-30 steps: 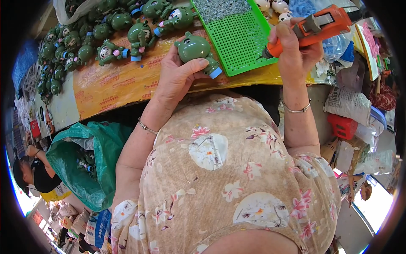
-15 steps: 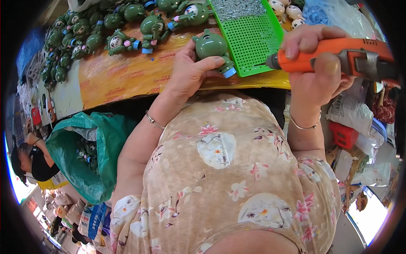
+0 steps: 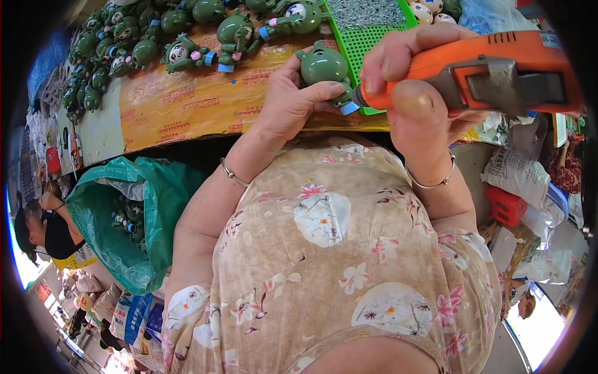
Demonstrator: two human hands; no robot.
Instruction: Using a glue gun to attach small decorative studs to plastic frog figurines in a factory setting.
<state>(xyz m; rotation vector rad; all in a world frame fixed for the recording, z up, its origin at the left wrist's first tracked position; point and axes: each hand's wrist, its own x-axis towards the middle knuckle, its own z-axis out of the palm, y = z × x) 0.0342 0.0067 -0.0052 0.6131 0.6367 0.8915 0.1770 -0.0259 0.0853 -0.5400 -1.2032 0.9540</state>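
Note:
My left hand (image 3: 299, 93) grips a green toy figure (image 3: 324, 66) with a round glossy head and a light blue base, thumb laid across its body. An orange electric screwdriver (image 3: 448, 68) is wrapped in the fingers of my right hand (image 3: 411, 93). Its dark tip meets the figure's body just above the blue base; the exact contact point is too small to make out. Behind the tool lies a bright green perforated tray (image 3: 372, 51), partly covered by my right hand. Small silvery screws (image 3: 364, 14) fill the tray's far end.
Many similar green figures (image 3: 234, 38) are heaped along the table's far left. An open green sack (image 3: 165, 206) with figures inside stands left of me. Pale round toy heads (image 3: 422, 12) and clear blue plastic (image 3: 483, 17) lie beyond the tray. Another person (image 3: 59, 227) is at far left.
My right hand has brought the screwdriver left from over the tray to the figure. My left hand keeps its hold on the figure, shifted slightly in the picture.

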